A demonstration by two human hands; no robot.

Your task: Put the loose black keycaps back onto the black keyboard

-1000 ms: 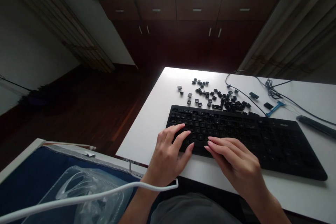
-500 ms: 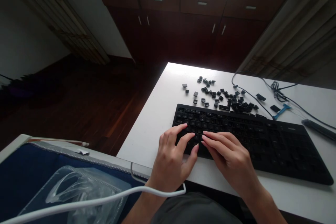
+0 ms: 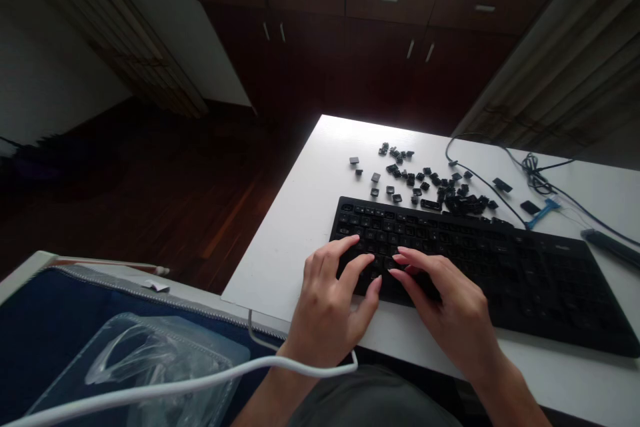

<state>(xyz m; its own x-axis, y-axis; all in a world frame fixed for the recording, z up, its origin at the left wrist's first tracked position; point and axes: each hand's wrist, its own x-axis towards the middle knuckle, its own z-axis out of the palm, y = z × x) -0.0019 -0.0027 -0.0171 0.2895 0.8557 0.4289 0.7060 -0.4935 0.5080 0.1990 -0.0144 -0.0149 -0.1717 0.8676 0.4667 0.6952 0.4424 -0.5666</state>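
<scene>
Currently I have the keyboard (image 3: 540, 280) lying flat on the table (image 3: 280, 267). Over its left part, the left hand (image 3: 327, 293) rests with fingers spread; the right hand (image 3: 455, 293) has thumb and forefinger slightly parted, and I can't tell whether it pinches anything. Loose keycaps (image 3: 463, 203) lie scattered beyond, a blue tool (image 3: 543, 212) to their right, then a tangled cord (image 3: 536, 180).

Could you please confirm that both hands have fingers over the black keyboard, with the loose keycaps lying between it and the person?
Not quite: in the head view, the loose keycaps lie beyond the black keyboard; the left hand and right hand do have fingers over it.
</scene>
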